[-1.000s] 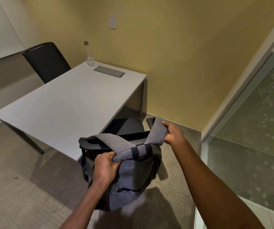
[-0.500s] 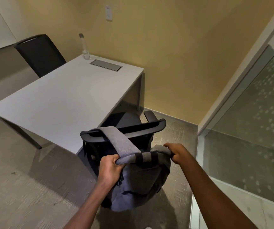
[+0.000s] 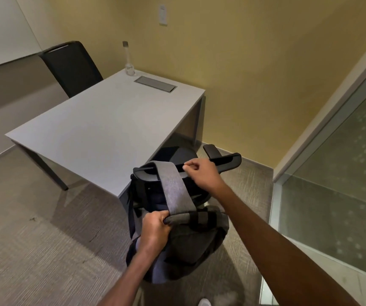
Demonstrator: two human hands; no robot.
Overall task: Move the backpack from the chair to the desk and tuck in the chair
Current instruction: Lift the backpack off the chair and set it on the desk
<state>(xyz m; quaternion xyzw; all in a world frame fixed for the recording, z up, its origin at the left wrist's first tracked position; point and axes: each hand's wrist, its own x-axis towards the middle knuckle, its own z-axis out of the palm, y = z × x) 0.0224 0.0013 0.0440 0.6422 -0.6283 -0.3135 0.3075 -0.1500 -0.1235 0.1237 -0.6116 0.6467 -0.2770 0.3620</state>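
Observation:
A grey backpack (image 3: 190, 246) hangs behind the black office chair (image 3: 228, 161), whose seat sits partly under the white desk (image 3: 102, 129). One grey shoulder strap (image 3: 173, 188) is still looped over the top of the chair's backrest. My left hand (image 3: 155, 228) is clenched on the top edge of the backpack and carries it. My right hand (image 3: 201, 173) hovers over the backrest just right of the strap. Its fingers are curled and its fingertips pinched together, with nothing visible between them.
A second black chair (image 3: 71, 67) stands at the desk's far side. A clear bottle (image 3: 129, 62) and a grey cable hatch (image 3: 155, 83) are at the desk's far end. A frosted glass wall (image 3: 336, 173) runs close on the right, and a yellow wall stands behind.
My right hand let go of the backpack's top right and rose to the chair's backrest beside the strap. The backpack sank lower behind the chair, still in my left hand.

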